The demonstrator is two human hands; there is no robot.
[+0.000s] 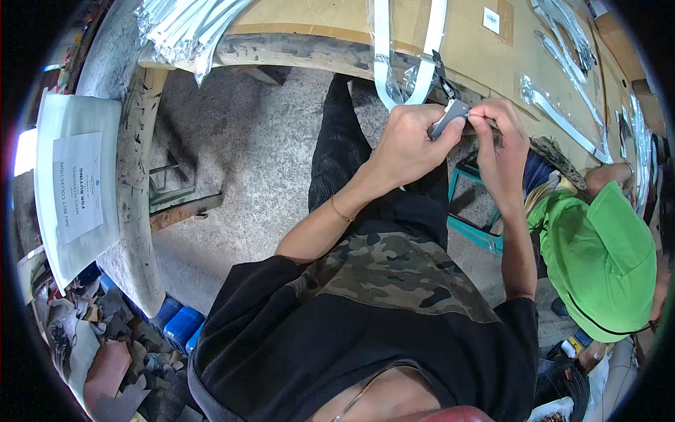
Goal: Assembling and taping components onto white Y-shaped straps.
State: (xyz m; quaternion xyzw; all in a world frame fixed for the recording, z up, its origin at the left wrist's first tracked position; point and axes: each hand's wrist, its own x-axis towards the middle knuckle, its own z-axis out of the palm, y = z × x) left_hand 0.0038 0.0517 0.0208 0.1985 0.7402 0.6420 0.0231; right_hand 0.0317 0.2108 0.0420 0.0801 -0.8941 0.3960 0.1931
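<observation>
My left hand (409, 144) is closed around a small grey rectangular piece (450, 118), its thumb along the near edge. Beside it, the thumb and fingertips of my right hand (503, 137) pinch together at the piece's right end; what they hold is too small to make out. Just beyond my hands, a white belt (382, 60) in clear plastic hangs in a loop over the table's edge. A black buckle-like part (443, 79) lies by the belt's right side, close to my left hand.
Cardboard (323, 20) covers the table, with a bundle of wrapped white strips (186, 28) at left and more wrapped belts (569, 116) at right. A person in a green cap (598, 260) sits close on my right. A labelled white package (77, 176) stands at far left; scraps (105, 373) lie below.
</observation>
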